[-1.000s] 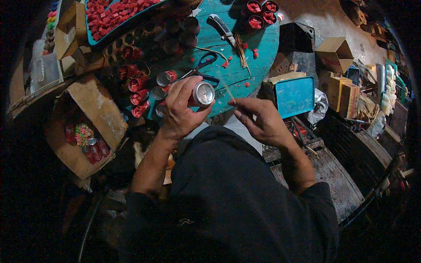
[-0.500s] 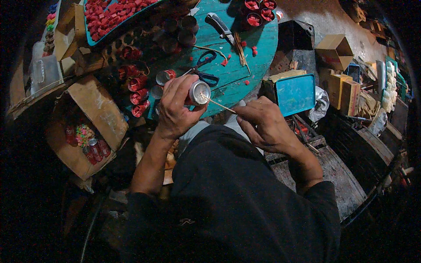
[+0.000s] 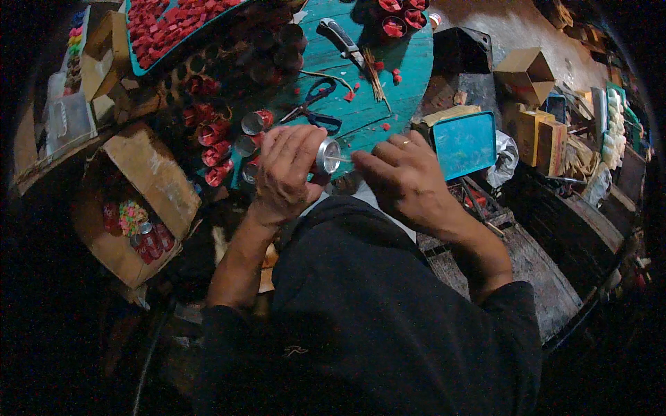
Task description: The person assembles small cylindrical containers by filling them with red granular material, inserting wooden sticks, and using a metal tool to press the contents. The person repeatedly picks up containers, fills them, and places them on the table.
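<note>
My left hand [image 3: 286,170] is wrapped round a drink can [image 3: 328,155], its silver end turned to the right. A thin pale stick [image 3: 343,159] runs from that end to my right hand [image 3: 402,172], whose fingers pinch it close to the can. How far the stick reaches inside is hidden. Just beyond the left hand lie black-handled scissors [image 3: 318,107] on the green table [image 3: 409,62]. Farther off are a utility knife [image 3: 341,40], a bundle of thin sticks [image 3: 377,82] and small red scraps [image 3: 349,96].
Left on the table stand several cut red cans [image 3: 210,133], with a tray of red pieces [image 3: 173,35] behind. An open cardboard box [image 3: 156,170] with cans is at lower left. A blue tray lid [image 3: 465,145] and cardboard boxes [image 3: 531,80] are on the right.
The can has turned so its end faces more to the right. My right hand has moved left and up, nearer the can, and less of the stick shows between them.
</note>
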Motion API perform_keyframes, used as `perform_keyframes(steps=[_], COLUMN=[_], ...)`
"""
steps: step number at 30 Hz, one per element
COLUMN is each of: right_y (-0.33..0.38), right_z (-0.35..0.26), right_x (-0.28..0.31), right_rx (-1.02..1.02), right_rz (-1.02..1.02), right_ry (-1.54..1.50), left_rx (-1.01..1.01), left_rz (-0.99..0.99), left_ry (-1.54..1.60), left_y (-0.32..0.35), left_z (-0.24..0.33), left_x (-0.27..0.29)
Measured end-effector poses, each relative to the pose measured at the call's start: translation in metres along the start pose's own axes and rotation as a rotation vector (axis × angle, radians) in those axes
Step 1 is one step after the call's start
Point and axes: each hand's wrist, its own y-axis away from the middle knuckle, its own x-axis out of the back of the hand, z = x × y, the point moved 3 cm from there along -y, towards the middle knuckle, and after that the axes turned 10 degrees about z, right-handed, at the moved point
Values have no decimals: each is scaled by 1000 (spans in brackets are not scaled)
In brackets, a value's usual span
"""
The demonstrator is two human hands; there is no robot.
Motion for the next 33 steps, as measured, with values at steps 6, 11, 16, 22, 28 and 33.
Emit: perform_keyframes(steps=[6,11,16,22,28,33], right_y=[-4,1,-2,1,-8,-4], right_z=[4,15,27,32,40,54], right_x=[-22,-19,-30,-30,-38,-43], right_rx=[-121,-221,-362,-414,-475,-501], right_rz=[84,131,91,152,195,139], right_ry=[-97,-309,-620,-589,-576,-751], left_rx=[108,158,184,241,348,418], left_rz=[-4,-14,-20,-37,28,29], left_ry=[10,95,129,173,305,331], left_y=[4,2,-3,-5,-18,-20], left_z=[1,4,9,11,16,8], left_x=[-8,-8,-13,-14,-16,-21])
